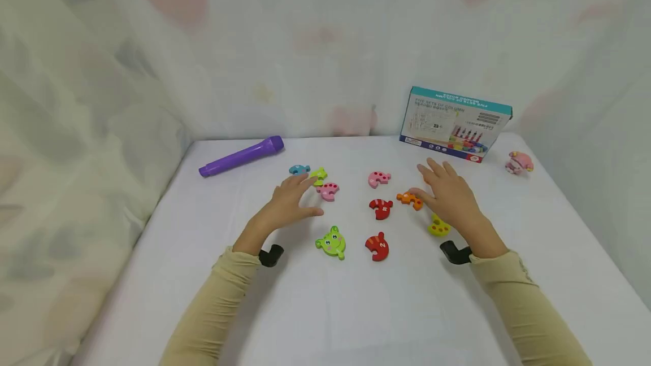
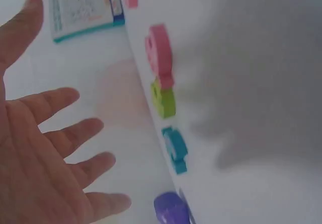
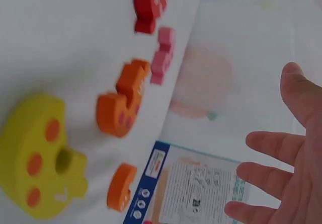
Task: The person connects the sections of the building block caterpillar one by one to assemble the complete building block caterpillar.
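My left hand point(image 1: 287, 205) hovers over the white table with fingers spread and holds nothing. Near its fingertips lie a blue puzzle piece point(image 1: 299, 169), a lime piece point(image 1: 319, 176) and a pink spotted piece point(image 1: 328, 191). On the right, my right hand point(image 1: 452, 199) is likewise raised, fingers apart and palm bare. Beside its thumb is an orange piece point(image 1: 410, 200); a yellow spotted piece point(image 1: 439, 226) sits below the palm. The right wrist view also has a second orange piece point(image 3: 121, 186), hidden behind the hand from above. Between the hands lie a green smiling animal piece point(image 1: 332, 242) and striped red pieces point(image 1: 377, 246).
Another pink piece point(image 1: 378, 178) lies farther back in the middle. A purple toy microphone point(image 1: 241, 156) rests at the back left. At the back right stand a printed box point(image 1: 455, 123) and a small pink figure point(image 1: 519, 162). Patterned cloth point(image 1: 305, 49) hangs behind the table.
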Action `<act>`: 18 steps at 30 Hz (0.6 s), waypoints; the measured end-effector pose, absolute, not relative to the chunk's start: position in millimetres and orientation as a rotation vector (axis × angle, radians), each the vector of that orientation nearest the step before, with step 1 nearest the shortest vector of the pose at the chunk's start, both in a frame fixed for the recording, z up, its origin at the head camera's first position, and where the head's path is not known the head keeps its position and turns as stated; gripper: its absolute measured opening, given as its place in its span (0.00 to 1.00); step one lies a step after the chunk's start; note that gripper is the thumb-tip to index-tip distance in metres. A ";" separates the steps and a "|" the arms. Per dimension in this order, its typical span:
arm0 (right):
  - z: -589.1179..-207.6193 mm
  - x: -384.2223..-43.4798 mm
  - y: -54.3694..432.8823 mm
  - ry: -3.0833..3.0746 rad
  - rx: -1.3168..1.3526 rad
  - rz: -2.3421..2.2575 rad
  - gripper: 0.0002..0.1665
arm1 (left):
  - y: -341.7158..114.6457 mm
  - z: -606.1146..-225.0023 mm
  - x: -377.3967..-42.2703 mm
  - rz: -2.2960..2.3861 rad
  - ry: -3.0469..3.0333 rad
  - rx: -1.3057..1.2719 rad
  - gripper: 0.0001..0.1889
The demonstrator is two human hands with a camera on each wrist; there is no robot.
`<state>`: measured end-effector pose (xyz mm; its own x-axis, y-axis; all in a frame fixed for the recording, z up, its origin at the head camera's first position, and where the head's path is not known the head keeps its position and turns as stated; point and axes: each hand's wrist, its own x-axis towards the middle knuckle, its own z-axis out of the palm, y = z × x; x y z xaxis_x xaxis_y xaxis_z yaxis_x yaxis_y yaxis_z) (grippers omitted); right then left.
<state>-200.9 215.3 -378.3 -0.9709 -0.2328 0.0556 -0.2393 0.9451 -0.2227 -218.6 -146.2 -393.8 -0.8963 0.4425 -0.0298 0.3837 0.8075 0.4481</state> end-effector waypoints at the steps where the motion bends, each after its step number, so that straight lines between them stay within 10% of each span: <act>1: -379.1 -200.5 211.9 -3.060 0.397 0.352 0.41 | -142.3 -395.7 -217.6 0.660 2.844 0.698 0.42; 18: -412.5 -180.4 170.0 -3.020 0.715 0.435 0.34 | -105.4 -427.1 -190.0 0.524 2.573 0.898 0.28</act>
